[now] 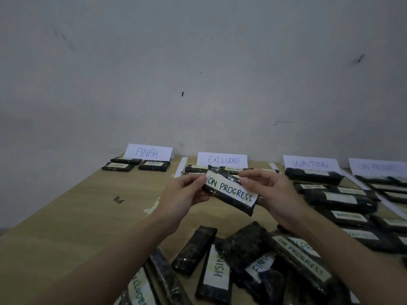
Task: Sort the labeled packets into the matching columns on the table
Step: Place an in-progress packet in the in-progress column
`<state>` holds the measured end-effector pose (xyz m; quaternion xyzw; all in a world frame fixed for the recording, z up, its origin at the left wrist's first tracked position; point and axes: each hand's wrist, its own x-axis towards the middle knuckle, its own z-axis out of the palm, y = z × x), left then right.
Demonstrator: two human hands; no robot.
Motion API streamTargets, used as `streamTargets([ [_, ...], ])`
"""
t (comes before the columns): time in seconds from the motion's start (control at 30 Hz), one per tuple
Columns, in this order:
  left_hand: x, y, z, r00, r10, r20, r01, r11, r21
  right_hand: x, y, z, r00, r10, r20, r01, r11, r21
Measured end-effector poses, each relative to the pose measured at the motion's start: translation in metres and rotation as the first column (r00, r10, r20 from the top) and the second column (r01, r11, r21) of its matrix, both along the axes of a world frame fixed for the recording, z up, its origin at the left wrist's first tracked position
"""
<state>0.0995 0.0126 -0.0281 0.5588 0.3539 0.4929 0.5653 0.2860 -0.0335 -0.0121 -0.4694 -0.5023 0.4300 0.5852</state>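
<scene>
Here both the left hand (187, 192) and right hand (267, 190) pinch the ON PROGRESS packet (231, 191), its ends at ten and four o'clock, above the table (88, 212).

The ON PROGRESS packet (230, 191) has a dark wrapper of glossy plastic film, creased and catching highlights, and carries a matt white paper label with green handwriting. The unsorted packets (242, 263) nearest the camera show the same shiny, wrinkled dark film and matt paper labels. The table (72, 216) has a light wood-grain surface with a dull, smooth finish; pale chipped patches break it near the left forearm. The column cards, such as the FINISH card (147, 152), are matt white paper. The wall (198, 62) is matt, pale and scuffed.
</scene>
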Motion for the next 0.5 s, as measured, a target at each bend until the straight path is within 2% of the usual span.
streamTargets([
  [0.23, 0.010, 0.002, -0.006, 0.997, -0.049, 0.052, 0.053, 0.994, -0.091, 0.013, 0.004, -0.002, 0.991, -0.102, -0.083, 0.106, 0.993, 0.048],
  [0.37, 0.027, 0.004, 0.005, 0.984, 0.019, 0.176, 0.008, 0.988, -0.153, 0.028, -0.003, 0.003, 0.983, -0.094, -0.156, 0.108, 0.991, 0.082],
  [0.4, 0.033, 0.005, 0.007, 0.981, 0.037, 0.193, -0.004, 0.986, -0.167, 0.034, -0.007, 0.004, 0.986, -0.109, -0.128, 0.123, 0.987, 0.105],
  [0.43, 0.039, 0.006, 0.010, 0.981, 0.049, 0.186, -0.017, 0.985, -0.171, 0.040, -0.011, 0.003, 0.985, -0.171, -0.021, 0.172, 0.974, 0.150],
  [0.47, 0.045, 0.006, 0.012, 0.986, 0.056, 0.158, -0.030, 0.986, -0.165, 0.046, -0.015, 0.001, 0.943, -0.289, 0.163, 0.248, 0.940, 0.233],
  [0.5, 0.059, 0.005, 0.014, 0.992, 0.048, 0.117, -0.030, 0.988, -0.152, 0.058, -0.022, -0.001, 0.822, -0.440, 0.361, 0.312, 0.879, 0.360],
])
